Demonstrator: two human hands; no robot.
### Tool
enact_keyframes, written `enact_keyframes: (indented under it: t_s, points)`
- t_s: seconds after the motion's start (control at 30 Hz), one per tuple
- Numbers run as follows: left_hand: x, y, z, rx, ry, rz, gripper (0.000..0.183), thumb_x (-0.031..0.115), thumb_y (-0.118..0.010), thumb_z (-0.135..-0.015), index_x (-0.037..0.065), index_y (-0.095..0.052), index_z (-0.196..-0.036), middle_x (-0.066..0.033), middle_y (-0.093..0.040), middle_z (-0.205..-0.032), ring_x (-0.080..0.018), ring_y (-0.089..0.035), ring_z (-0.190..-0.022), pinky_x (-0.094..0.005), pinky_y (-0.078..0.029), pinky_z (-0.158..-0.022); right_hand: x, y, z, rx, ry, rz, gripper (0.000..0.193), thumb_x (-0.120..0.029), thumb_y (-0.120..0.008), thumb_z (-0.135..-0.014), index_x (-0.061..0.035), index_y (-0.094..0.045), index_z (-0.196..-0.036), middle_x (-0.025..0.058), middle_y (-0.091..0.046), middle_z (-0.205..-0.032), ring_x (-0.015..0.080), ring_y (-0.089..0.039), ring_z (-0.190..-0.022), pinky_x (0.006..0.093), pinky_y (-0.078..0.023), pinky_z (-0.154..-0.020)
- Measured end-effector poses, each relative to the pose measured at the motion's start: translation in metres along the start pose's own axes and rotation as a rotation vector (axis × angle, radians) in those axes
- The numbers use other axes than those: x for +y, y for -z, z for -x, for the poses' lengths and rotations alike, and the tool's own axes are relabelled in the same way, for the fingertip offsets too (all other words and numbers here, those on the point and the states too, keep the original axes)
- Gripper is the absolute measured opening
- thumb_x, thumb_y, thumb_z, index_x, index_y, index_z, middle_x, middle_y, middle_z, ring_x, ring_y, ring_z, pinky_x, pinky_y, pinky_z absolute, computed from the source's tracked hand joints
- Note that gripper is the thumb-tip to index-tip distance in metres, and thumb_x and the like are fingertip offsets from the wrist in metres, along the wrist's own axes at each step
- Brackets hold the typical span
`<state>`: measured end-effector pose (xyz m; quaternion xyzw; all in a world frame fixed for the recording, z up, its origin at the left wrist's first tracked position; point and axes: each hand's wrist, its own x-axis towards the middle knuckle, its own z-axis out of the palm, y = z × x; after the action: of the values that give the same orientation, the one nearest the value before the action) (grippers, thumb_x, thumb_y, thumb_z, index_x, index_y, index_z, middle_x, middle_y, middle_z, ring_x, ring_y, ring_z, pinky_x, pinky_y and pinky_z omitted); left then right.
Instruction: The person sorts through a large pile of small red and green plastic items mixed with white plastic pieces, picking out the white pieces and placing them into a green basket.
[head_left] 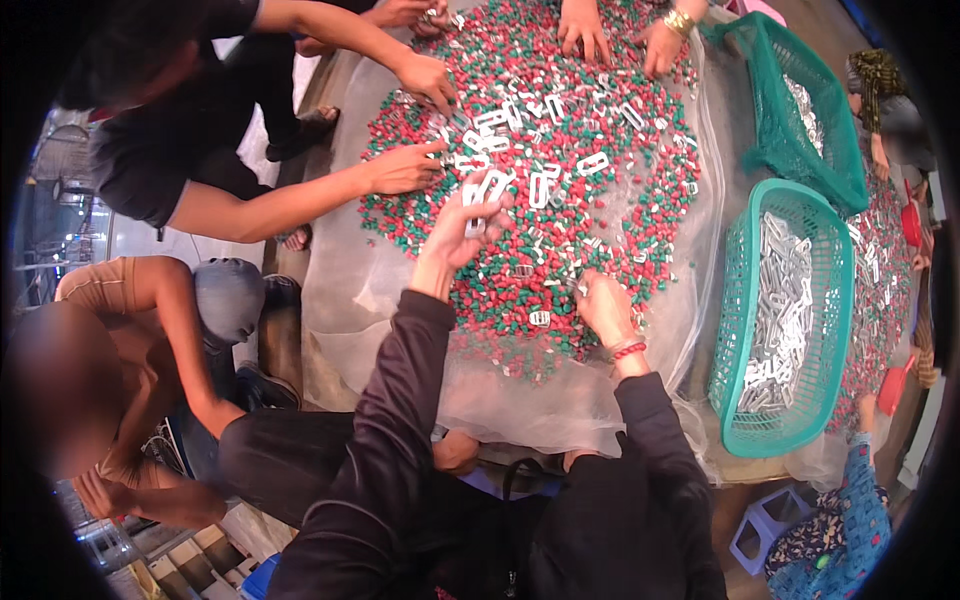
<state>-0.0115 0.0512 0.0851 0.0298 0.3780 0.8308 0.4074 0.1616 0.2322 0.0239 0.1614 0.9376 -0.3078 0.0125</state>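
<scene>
My left hand (468,228) is raised over a wide pile of small red, green and white pebble-like pieces (500,290). It is closed, palm partly up, around several silver metal frames (488,186), oblong with slots. My right hand (606,308) reaches down at the near right of the pile. Its fingers are bent together at the pieces, and what they pinch is too small to make out. More silver frames (540,188) lie loose on the pile just beyond my left hand. A small silver piece (540,318) rests between my two hands.
A green basket (732,330) of silver metal pieces stands at the right; another basket with green netting (765,120) sits behind it. Clear plastic sheeting (530,400) lies under the pile. Co-workers' hands (405,168) reach in from the left and far side (584,35). A purple stool (765,530) stands lower right.
</scene>
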Motion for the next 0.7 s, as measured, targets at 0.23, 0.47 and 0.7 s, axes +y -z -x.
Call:
enact_keyframes:
  t_s: [0.23,0.47,0.7]
  points:
    - [-0.032,0.015,-0.094,0.471,-0.179,-1.551,0.042,0.032,-0.058,-0.081,0.003,-0.052,-0.111,-0.0153,-0.063,-0.082,-0.0273,-0.062,-0.081,-0.0384,-0.048,-0.064,-0.006,0.038,-0.003,0.010,-0.312,-0.526,0.015,-0.016,-0.062,-0.074,-0.0048,-0.062,-0.085,0.0076,-0.060,-0.064,0.0162,-0.056,-0.058,0.0308,-0.043,-0.057]
    - [-0.049,-0.009,-0.086,0.468,-0.121,-1.730,0.042,0.038,-0.060,-0.078,0.001,-0.057,-0.097,-0.0193,-0.063,-0.086,-0.0365,-0.060,-0.083,-0.0432,-0.046,-0.072,0.002,0.073,0.003,0.049,-0.588,-1.167,0.017,-0.022,-0.067,-0.079,-0.0080,-0.064,-0.089,-0.0105,-0.035,-0.054,-0.0008,-0.029,-0.043,0.0171,-0.019,-0.038]
    - [-0.020,0.001,-0.053,0.115,-0.077,-2.077,0.033,0.034,-0.053,-0.084,0.006,-0.060,-0.100,-0.0190,-0.060,-0.091,-0.0335,-0.055,-0.091,-0.0400,-0.044,-0.078,0.010,0.063,0.001,0.069,-0.181,-0.597,0.030,-0.024,-0.062,-0.082,-0.0068,-0.063,-0.106,-0.0014,-0.052,-0.076,0.0071,-0.045,-0.058,0.0222,-0.038,-0.056]
